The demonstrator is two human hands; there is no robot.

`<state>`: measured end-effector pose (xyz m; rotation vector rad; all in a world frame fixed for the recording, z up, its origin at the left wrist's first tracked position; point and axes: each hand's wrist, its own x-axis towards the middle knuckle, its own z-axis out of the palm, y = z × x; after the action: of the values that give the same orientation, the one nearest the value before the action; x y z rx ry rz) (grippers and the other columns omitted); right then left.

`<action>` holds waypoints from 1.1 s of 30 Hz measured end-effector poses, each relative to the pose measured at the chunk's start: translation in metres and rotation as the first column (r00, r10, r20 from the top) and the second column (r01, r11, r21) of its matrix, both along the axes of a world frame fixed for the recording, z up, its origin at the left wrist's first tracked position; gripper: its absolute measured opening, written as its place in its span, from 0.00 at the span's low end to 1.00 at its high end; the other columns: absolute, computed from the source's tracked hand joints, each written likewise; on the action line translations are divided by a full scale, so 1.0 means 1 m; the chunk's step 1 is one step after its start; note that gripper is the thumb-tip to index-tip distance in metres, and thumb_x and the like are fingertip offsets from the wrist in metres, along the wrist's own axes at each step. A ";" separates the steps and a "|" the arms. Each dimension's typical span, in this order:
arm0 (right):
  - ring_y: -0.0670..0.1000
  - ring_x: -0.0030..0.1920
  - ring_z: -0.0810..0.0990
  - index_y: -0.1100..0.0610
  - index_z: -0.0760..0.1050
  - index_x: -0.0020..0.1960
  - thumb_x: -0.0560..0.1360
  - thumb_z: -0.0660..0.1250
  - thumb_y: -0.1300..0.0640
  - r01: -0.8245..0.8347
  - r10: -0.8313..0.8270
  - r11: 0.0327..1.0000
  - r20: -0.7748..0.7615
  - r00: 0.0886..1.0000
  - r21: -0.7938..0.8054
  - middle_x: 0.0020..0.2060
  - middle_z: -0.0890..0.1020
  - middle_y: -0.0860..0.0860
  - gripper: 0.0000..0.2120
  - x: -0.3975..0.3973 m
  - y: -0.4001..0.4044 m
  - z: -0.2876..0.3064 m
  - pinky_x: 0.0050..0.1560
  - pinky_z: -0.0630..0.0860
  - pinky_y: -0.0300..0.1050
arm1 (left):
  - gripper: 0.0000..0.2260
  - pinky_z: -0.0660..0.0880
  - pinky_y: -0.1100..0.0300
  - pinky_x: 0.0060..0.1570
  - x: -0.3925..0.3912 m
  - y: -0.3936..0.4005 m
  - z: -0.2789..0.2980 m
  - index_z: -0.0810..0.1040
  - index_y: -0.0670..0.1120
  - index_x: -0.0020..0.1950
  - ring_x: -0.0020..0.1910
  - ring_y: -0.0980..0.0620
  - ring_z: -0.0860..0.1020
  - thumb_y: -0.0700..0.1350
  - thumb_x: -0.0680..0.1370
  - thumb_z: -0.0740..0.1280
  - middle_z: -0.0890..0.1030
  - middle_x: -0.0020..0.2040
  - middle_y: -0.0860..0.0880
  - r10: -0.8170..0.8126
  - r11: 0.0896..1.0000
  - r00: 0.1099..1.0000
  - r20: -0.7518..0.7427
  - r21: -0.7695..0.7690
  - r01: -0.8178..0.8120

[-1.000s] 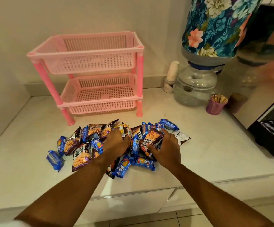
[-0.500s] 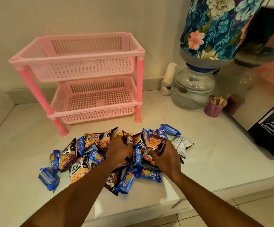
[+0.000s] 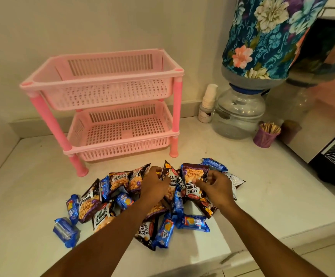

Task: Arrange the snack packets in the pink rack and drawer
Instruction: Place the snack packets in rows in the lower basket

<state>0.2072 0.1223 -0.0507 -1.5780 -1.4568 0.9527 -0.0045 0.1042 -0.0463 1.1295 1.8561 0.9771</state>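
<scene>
A two-tier pink rack (image 3: pixel 110 108) stands on the white tabletop (image 3: pixel 272 176) against the wall, both of its slotted baskets holding nothing, and just in front of it lies a loose heap of snack packets (image 3: pixel 106 202) spread across the tabletop near the front edge. The heap mixes dark brown salted-peanut bags with small blue biscuit packs; one blue biscuit pack (image 3: pixel 65 232) sits a little apart at the left end of the pile, and another (image 3: pixel 195 223) lies flat at the near right. The left hand (image 3: pixel 155 185) is down in the middle of the heap with its fingers curled onto a peanut bag (image 3: pixel 169 177) that stands tilted up against them (whether it truly grips the bag or only presses on it, I cannot tell from here). The right hand (image 3: pixel 215 186) pinches a second peanut bag (image 3: pixel 194 181) between thumb and curled fingers, holding it upright with its print upside down, lifted slightly above the packets beneath. A silver-backed packet (image 3: pixel 235 179) pokes out from behind that hand. To the right of the rack stand a stack of paper cups (image 3: pixel 208 102), a clear water dispenser base (image 3: pixel 237 114) under a bottle in a floral cover (image 3: pixel 266 35), and a small purple cup of wooden sticks (image 3: pixel 265 134).
</scene>
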 end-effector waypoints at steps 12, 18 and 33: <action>0.56 0.54 0.86 0.54 0.77 0.60 0.75 0.72 0.48 -0.312 0.157 0.931 -0.565 0.810 -0.188 0.53 0.86 0.54 0.17 -0.011 0.036 0.020 0.55 0.82 0.58 | 0.28 0.77 0.50 0.53 -0.007 0.011 0.031 0.58 0.63 0.69 0.56 0.45 0.79 0.39 0.79 0.66 0.76 0.60 0.42 0.067 0.985 0.864 0.499 0.104 -0.137; 0.56 0.48 0.87 0.49 0.75 0.61 0.63 0.78 0.41 -0.282 0.106 0.933 -0.578 0.809 -0.223 0.47 0.88 0.53 0.30 -0.027 0.058 0.021 0.48 0.84 0.59 | 0.19 0.67 0.61 0.59 -0.017 -0.001 0.042 0.73 0.63 0.66 0.60 0.57 0.71 0.40 0.84 0.59 0.76 0.58 0.55 -0.089 0.968 0.927 0.365 0.251 -0.005; 0.50 0.56 0.84 0.48 0.75 0.64 0.60 0.81 0.39 -0.528 0.401 0.831 -0.468 0.787 -0.175 0.55 0.85 0.46 0.36 -0.085 0.061 0.033 0.59 0.80 0.55 | 0.24 0.64 0.56 0.68 -0.053 -0.023 0.058 0.77 0.63 0.64 0.72 0.62 0.65 0.46 0.72 0.76 0.73 0.68 0.65 0.089 0.952 0.964 0.253 0.264 -0.157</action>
<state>0.1220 0.1833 -0.0178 -1.1046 -1.4659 1.7613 -0.0571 0.0808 0.0118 1.0129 1.6436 1.4214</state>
